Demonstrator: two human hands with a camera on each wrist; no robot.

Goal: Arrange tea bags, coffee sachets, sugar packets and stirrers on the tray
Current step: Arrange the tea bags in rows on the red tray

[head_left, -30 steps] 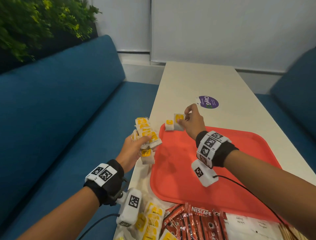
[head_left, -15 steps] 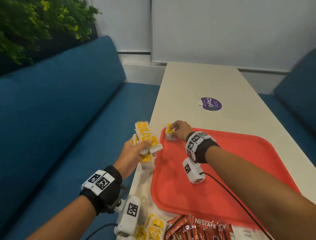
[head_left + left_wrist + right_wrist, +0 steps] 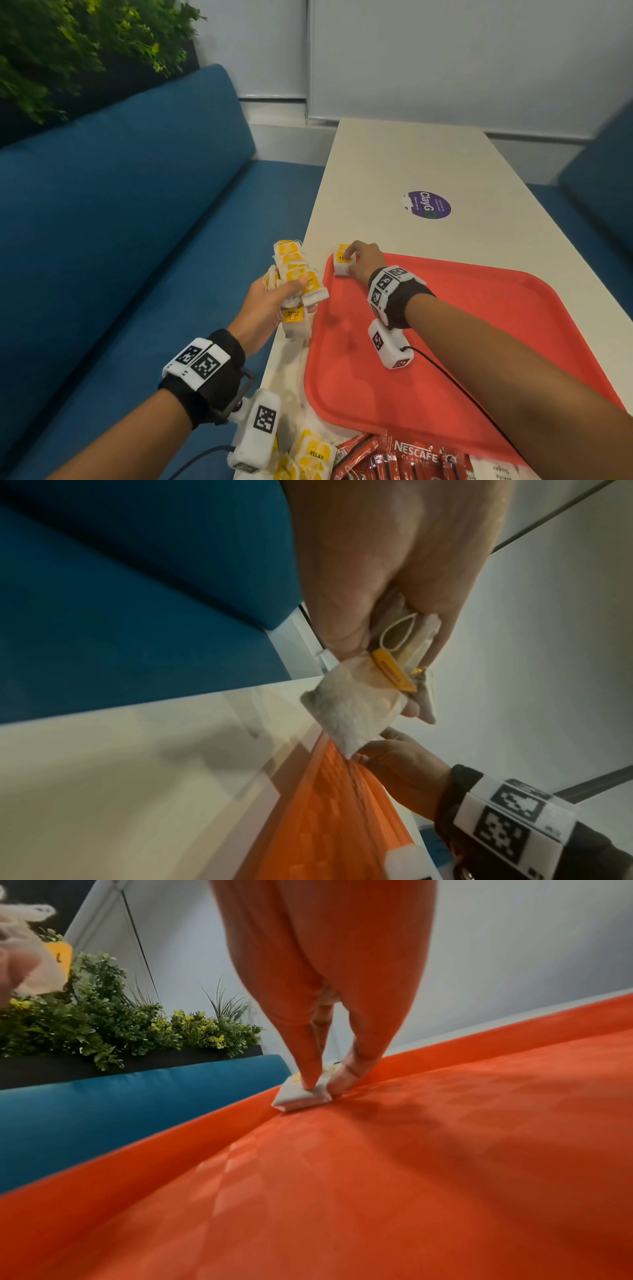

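Observation:
My right hand holds a small stack of yellow-tagged tea bags down on the far-left corner of the red tray. In the right wrist view its fingertips pinch that stack against the tray floor. My left hand hovers just left of the tray and grips a fanned bundle of tea bags. One bag dangles below it. The left wrist view shows the bundle in the curled fingers, with the right hand beyond.
Loose tea bags, red Nescafe sachets and white sugar packets lie at the table's near edge. A purple sticker is on the table beyond the tray. A blue bench runs along the left.
My right hand came down from above the tray's far corner and set its tea bags on the tray floor. The left hand has stayed nearly still with its bundle.

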